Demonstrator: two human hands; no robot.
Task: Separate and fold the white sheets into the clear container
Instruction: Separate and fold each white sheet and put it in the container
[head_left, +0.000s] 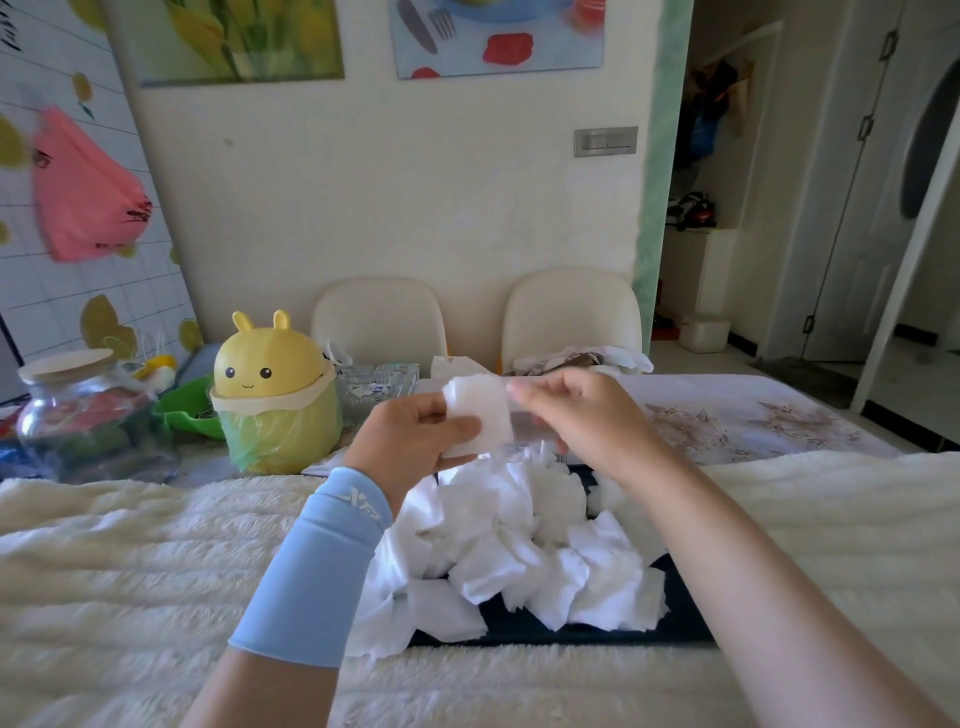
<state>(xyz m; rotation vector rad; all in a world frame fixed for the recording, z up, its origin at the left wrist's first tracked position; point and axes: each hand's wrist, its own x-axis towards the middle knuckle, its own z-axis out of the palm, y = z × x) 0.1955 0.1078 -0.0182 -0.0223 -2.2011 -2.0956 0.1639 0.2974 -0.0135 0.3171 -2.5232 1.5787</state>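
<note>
My left hand (415, 436) holds a small white sheet (480, 413) up in front of me, thumb on its lower face. My right hand (576, 415) pinches the sheet's upper right corner with its fingertips. Below both hands a loose pile of white sheets (519, 540) covers a dark tray (675, 618) on the fluffy cream cloth. Part of a clear container (532, 423) shows faintly behind the hands, mostly hidden by them. A blue sleeve covers my left forearm.
A yellow rabbit-shaped bin (275, 395) with a bag liner stands at the left. A glass jar (88, 415) with a wooden lid, a green basket (192, 405) and a clear glass dish (376, 387) lie behind. Two cream chairs (571, 312) stand at the far table edge.
</note>
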